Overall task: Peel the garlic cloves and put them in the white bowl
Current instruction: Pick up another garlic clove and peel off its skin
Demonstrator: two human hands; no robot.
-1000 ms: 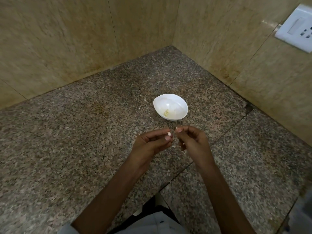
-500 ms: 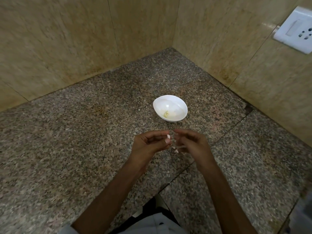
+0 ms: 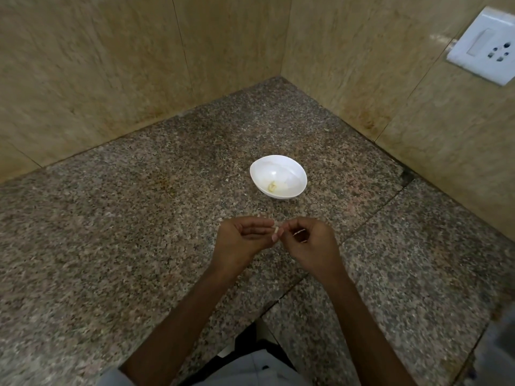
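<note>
Granite counter (image 3: 111, 246) is filling the lower view. Both forearms are reaching over it from the bottom edge and angling toward each other, so that the hands are meeting just short of the bowl (image 3: 302, 174).

The left hand (image 3: 241, 242) is turning its palm inward with the fingers curling. Its thumb and forefinger are pinching one end of a small pale clove (image 3: 276, 229). The right hand (image 3: 313, 245) is showing its back to the camera with the fingers curling under, and its thumb and forefinger tips are closing on the clove's other end. The two hands are joining at the fingertips — both gripping the same clove over the counter. A pale sliver is showing among the right hand's curled fingers; whether it is skin or a nail, I cannot tell.

Beyond the hands and apart from them, the bowl is sitting on the counter toward the corner — a yellowish peeled piece (image 3: 272, 186) is lying in its bottom. Beige wall tiles (image 3: 83, 79) are rising behind, and a white socket (image 3: 485, 45) is hanging on the right-hand wall.
</note>
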